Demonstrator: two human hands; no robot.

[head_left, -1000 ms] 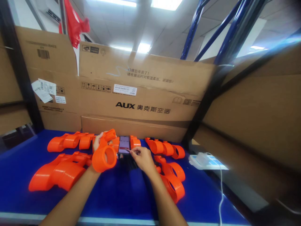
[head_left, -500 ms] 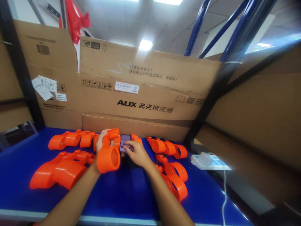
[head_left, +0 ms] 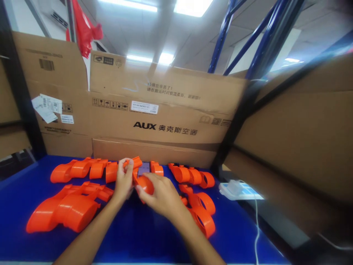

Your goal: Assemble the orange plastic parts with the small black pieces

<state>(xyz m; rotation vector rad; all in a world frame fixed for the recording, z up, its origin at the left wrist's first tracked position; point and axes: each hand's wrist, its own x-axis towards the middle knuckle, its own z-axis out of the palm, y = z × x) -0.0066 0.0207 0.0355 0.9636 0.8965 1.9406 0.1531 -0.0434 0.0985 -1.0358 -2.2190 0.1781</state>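
Both my hands grip one orange plastic part (head_left: 139,176) above the blue table (head_left: 132,235). My left hand (head_left: 123,182) is wrapped round its left side. My right hand (head_left: 162,195) closes over its round end from the right. Just behind the part, a phone (head_left: 144,168) with a lit screen leans among more orange parts. Several similar orange parts lie around my hands: a row at the back left (head_left: 79,169), a big cluster at the near left (head_left: 64,208), and others to the right (head_left: 200,211).
A tall wall of cardboard boxes (head_left: 165,114) stands behind the table, and more cardboard closes in on the right (head_left: 298,143). A white device with a cable (head_left: 237,189) lies at the table's right edge. Blue rack posts (head_left: 261,48) rise behind.
My right hand left the phone screen and took hold of the orange part. My left hand turned the part, so its round opening no longer faces me.
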